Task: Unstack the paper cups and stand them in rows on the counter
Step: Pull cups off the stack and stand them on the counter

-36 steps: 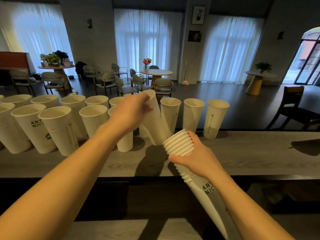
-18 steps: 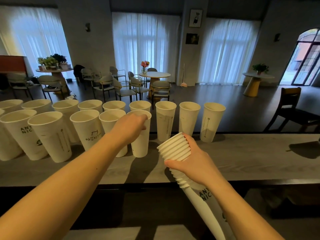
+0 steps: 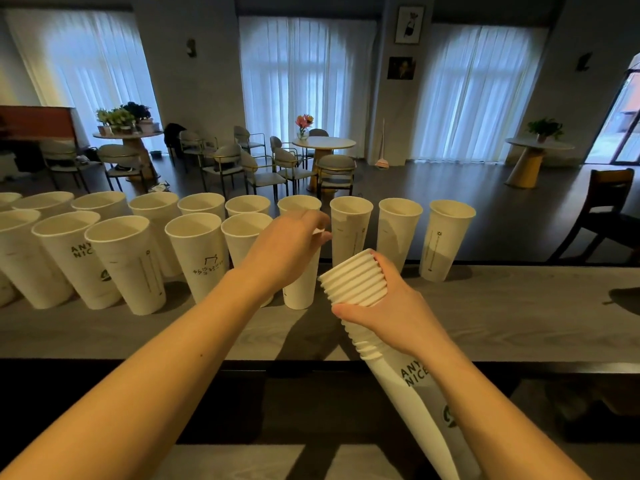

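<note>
Paper cups (image 3: 204,258) stand upright in two rows along the grey counter (image 3: 502,317), the back row reaching further right than the front one. The left hand (image 3: 284,247) rests over the rim of the last cup in the front row (image 3: 299,289), fingers curled at its lip (whether they pinch it I cannot tell). The right hand (image 3: 391,306) grips the stack of nested cups (image 3: 356,278), fingers wrapped round its ribbed rims, the stack tilted, its rims up over the counter's near edge.
</note>
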Available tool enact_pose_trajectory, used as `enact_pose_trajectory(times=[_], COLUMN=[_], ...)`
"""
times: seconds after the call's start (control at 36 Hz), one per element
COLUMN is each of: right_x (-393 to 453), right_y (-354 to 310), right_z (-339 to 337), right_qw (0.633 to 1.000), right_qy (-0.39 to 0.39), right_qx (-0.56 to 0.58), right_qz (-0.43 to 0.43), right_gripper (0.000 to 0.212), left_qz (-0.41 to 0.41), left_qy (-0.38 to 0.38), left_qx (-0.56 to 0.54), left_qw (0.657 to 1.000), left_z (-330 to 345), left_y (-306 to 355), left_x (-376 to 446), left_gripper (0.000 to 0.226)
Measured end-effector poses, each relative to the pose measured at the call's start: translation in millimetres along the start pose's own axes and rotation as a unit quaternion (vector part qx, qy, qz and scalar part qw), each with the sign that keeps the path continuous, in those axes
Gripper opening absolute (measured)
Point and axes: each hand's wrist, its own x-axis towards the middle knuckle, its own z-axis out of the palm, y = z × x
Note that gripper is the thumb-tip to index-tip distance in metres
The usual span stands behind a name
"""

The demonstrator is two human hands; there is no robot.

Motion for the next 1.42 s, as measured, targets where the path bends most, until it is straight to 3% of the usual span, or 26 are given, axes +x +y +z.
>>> enact_pose_trajectory(times=[0.06, 0.11, 0.17, 0.19, 0.36, 0.56, 0.67, 0.81, 0.94, 1.42], right_x=[1, 2, 3, 3, -1, -5, -7, -7, -8, -2], right_y=[-2, -2, 0, 2, 15, 28, 38, 45, 49, 49], right_z=[0, -1, -3, -3, -12, -32, -43, -47, -49, -47], right_qw=[1.000, 1.000, 1.000, 1.000, 0.999, 0.998, 0.995, 0.991, 0.992, 0.993], right_qy=[0.005, 0.012, 0.010, 0.008, 0.002, 0.032, 0.034, 0.026, 0.026, 0.020], right_qx=[0.005, 0.002, -0.009, -0.015, -0.051, -0.047, -0.061, -0.070, -0.054, -0.028], right_qz=[-0.001, -0.002, -0.002, 0.000, 0.008, 0.023, 0.065, 0.108, 0.109, 0.109], right_gripper=[0.086, 0.084, 0.090, 0.095, 0.110, 0.092, 0.101, 0.117, 0.117, 0.119], left_qz=[-0.026, -0.057, -0.064, -0.064, -0.099, -0.083, -0.055, -0.044, 0.002, -0.008], left_qy=[-0.047, -0.178, -0.267, -0.277, -0.245, -0.080, 0.007, -0.084, -0.128, -0.109], left_qx=[-0.127, -0.229, -0.252, -0.256, -0.283, -0.219, -0.150, 0.007, 0.087, 0.082], left_qw=[0.990, 0.955, 0.928, 0.924, 0.922, 0.969, 0.987, 0.995, 0.988, 0.991], left_z=[-7, -12, -11, -9, 1, -19, -31, 1, 41, 63], left_y=[14, 27, 32, 33, 35, 51, 58, 72, 62, 44], left_x=[-5, -8, -9, -9, 0, 27, 44, 54, 46, 48], left_gripper=[0.029, 0.036, 0.040, 0.039, 0.015, 0.026, 0.024, 0.034, 0.028, 0.034])
